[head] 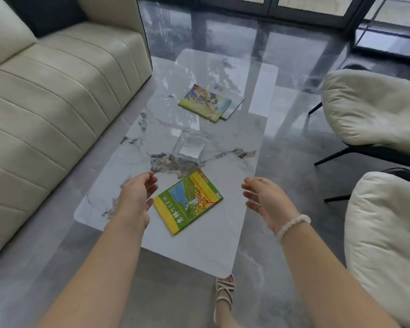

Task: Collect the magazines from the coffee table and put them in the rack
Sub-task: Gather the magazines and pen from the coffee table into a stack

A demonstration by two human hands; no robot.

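A green and yellow magazine (pixel 188 202) lies flat near the front of the white marble coffee table (pixel 227 245). My left hand (pixel 137 197) hovers just left of it, fingers apart, empty. My right hand (pixel 265 201), with a white bead bracelet at the wrist, hangs open to the magazine's right, a short gap away. Farther back on the table a colourful magazine (pixel 205 102) rests on top of a pale one (pixel 234 106) that pokes out at its right edge. No rack is in view.
A clear glass ashtray (pixel 190 145) sits mid-table between the magazines. A cream sofa (pixel 52 91) runs along the left. Two cream chairs (pixel 374 107) (pixel 388 245) stand at the right. My sandalled foot (pixel 224 294) is on the grey floor at the table's near corner.
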